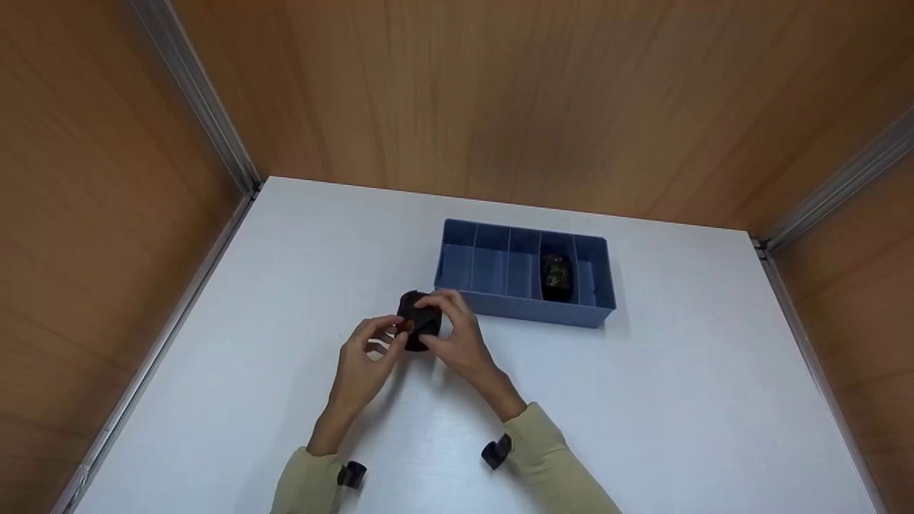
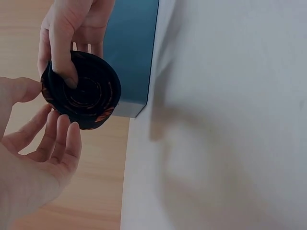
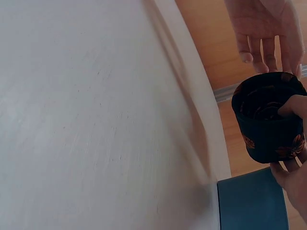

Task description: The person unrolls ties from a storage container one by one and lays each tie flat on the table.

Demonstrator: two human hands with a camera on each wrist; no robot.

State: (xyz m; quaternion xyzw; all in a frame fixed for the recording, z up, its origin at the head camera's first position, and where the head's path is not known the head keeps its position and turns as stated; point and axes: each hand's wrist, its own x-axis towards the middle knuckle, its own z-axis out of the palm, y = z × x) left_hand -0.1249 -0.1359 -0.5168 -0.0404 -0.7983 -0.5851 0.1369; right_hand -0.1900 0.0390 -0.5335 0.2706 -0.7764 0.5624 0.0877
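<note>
Between my hands is a rolled-up tie [image 3: 268,139], dark with orange leaf shapes, held above the white table. Its coils show inside the roll in both wrist views. My right hand [image 1: 464,350] grips it from the right, thumb inside the roll and fingers around the outside. On the other side my left hand [image 1: 363,364] pinches the edge between thumb and forefinger; its other fingers are partly bent. An orange patch [image 1: 405,326] shows at the left fingertips. A blue divided box [image 1: 528,308] stands just beyond the right hand.
One compartment of the box, right of its middle, contains a dark roll with a gold pattern [image 1: 555,277]. Wooden panels [image 1: 500,107] with metal corner rails enclose the white tabletop [image 1: 678,400] at the back and sides. Small black devices [image 1: 494,452] sit on both wrists.
</note>
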